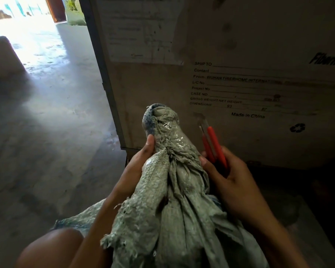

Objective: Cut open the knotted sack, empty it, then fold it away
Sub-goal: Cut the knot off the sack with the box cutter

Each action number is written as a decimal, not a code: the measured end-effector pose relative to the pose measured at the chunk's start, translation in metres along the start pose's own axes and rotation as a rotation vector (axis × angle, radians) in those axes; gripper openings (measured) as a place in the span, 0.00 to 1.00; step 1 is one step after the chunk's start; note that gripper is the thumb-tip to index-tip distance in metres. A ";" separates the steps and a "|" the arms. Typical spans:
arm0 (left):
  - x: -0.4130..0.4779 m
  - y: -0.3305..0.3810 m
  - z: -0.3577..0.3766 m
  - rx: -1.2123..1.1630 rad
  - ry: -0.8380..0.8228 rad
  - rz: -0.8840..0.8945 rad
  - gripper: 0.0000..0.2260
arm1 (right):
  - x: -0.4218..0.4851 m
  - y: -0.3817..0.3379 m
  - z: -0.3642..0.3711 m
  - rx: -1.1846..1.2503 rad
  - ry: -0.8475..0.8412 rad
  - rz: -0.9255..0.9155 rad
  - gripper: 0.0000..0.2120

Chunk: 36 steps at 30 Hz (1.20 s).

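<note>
A grey-green woven sack (168, 209) stands between my arms, its frayed neck gathered into a knotted, tape-wrapped top (162, 128). My left hand (141, 161) grips the neck just under the knot from the left, thumb pointing up. Just right of the neck, my right hand (234, 182) holds a red utility knife (213, 144). Its blade end points up and away, a little apart from the knot. The sack's lower part runs out of view at the bottom.
A large printed shipping crate (240, 74) stands directly behind the sack. A concrete floor (46, 122) stretches left toward a bright doorway (27, 20). My bare knee (52, 248) is at the lower left. Another box (0, 60) sits at the far left.
</note>
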State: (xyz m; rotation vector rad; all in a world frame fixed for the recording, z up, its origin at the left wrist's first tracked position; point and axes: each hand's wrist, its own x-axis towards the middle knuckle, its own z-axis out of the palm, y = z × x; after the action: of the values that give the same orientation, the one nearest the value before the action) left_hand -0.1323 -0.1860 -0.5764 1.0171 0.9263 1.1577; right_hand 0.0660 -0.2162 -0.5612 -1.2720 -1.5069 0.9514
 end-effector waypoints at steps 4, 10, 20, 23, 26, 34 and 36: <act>0.005 -0.006 -0.004 -0.059 0.120 0.099 0.24 | -0.001 -0.007 -0.002 -0.307 0.280 -0.104 0.10; 0.000 -0.010 -0.001 0.099 0.300 0.277 0.18 | -0.014 -0.034 0.002 -0.349 0.304 -0.303 0.16; -0.005 -0.009 -0.001 0.048 0.345 0.284 0.18 | -0.023 -0.030 0.037 -0.518 0.119 -0.447 0.25; -0.005 -0.008 0.000 0.044 0.341 0.289 0.17 | -0.023 -0.031 0.036 -0.513 0.107 -0.455 0.26; -0.005 -0.007 0.002 0.055 0.339 0.300 0.17 | -0.023 -0.030 0.036 -0.527 0.109 -0.459 0.27; -0.005 -0.008 0.005 0.046 0.319 0.325 0.15 | -0.021 -0.026 0.035 -0.512 0.104 -0.429 0.26; -0.005 -0.007 0.005 0.047 0.310 0.334 0.14 | -0.021 -0.027 0.035 -0.503 0.101 -0.432 0.26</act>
State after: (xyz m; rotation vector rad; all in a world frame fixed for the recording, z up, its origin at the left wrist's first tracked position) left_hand -0.1260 -0.1924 -0.5818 1.0749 1.0551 1.6127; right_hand 0.0263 -0.2418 -0.5489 -1.2299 -1.9068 0.2277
